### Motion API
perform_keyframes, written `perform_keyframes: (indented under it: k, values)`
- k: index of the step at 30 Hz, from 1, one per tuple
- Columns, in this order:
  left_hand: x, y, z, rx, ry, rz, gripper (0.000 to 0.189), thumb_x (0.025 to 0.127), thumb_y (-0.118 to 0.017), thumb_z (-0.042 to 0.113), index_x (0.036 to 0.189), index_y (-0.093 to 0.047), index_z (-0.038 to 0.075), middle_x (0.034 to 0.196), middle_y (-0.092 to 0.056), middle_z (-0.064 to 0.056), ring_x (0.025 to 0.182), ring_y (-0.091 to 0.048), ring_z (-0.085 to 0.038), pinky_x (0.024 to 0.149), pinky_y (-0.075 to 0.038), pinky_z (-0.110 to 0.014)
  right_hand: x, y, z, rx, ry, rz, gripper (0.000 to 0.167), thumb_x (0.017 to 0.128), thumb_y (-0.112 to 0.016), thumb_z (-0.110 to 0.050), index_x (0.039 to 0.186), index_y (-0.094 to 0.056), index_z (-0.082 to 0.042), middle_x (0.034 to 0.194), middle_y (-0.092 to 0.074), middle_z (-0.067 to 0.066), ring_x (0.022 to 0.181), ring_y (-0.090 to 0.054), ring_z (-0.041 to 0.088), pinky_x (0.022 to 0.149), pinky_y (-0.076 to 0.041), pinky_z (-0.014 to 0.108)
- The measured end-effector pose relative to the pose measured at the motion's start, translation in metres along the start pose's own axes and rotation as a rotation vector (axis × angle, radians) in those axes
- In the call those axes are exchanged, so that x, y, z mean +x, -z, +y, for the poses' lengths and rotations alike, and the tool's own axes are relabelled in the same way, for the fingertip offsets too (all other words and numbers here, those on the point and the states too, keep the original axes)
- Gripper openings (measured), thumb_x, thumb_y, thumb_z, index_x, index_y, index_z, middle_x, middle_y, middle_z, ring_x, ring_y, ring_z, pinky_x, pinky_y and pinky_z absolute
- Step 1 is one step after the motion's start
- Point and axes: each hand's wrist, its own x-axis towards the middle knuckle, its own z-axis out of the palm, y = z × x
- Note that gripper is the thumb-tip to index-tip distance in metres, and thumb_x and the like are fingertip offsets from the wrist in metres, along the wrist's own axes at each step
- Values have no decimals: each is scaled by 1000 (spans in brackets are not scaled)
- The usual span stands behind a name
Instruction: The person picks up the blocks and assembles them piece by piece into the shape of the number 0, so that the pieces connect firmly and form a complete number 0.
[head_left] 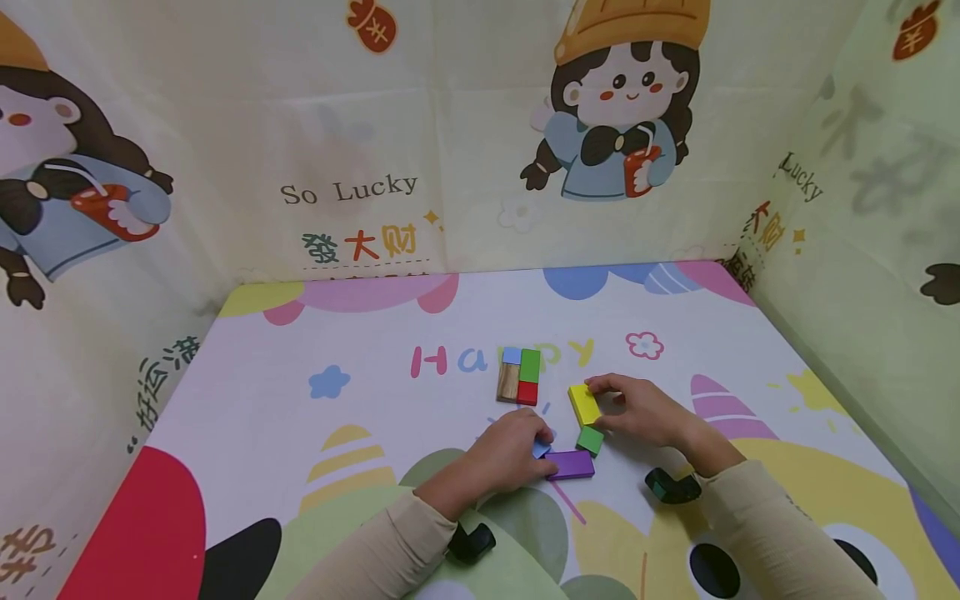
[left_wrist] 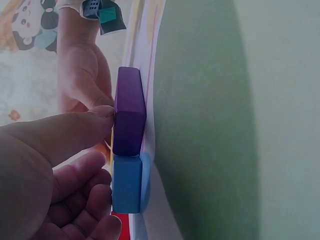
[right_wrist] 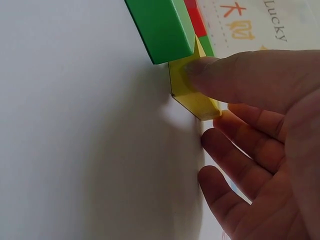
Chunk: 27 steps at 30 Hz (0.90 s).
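Left hand [head_left: 512, 450]: thumb touches purple block [head_left: 573, 465]; pinch cannot be told.
Right hand [head_left: 647, 410]: thumb and finger pinch yellow block [head_left: 582, 405].
Yellow block: probably light, rigid; best held by opposite sides.

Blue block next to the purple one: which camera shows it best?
Left wrist: the blue block is large and nearly unobstructed there. The head view shows only a small part, the left hand covering the rest. The right wrist view doesn't show it.
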Motion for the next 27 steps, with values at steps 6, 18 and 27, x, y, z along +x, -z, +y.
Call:
perform_keyframes:
  k: [6, 18, 27]
  values:
    - [0, 1, 0, 5, -4, 0, 32, 85, -82, 32, 107, -71, 13, 99, -59, 5, 92, -53, -10, 85, -48, -23, 0, 0, -1, 3, -12, -3, 50, 84, -80, -17, 127, -60, -1, 135, -59, 15, 119, -56, 36, 99, -47, 51]
    - [1, 0, 1, -8, 16, -7, 32, 83, -83, 32, 107, -72, 14, 99, -58, 6, 90, -52, -9, 78, -48, -21, -2, 2, -3, 0, 19, -7, 58, 85, -79, -17, 134, -56, 2, 134, -59, 16, 120, -55, 36, 99, -45, 53]
    - [1, -1, 0, -5, 17, -4, 32, 83, -83, 33, 106, -72, 14, 98, -58, 6, 89, -52, -9, 78, -48, -21, -11, 2, -5, -27, 11, 47, 65, 85, -80, -26, 138, -54, 2, 136, -58, 16, 126, -52, 39, 99, -44, 57]
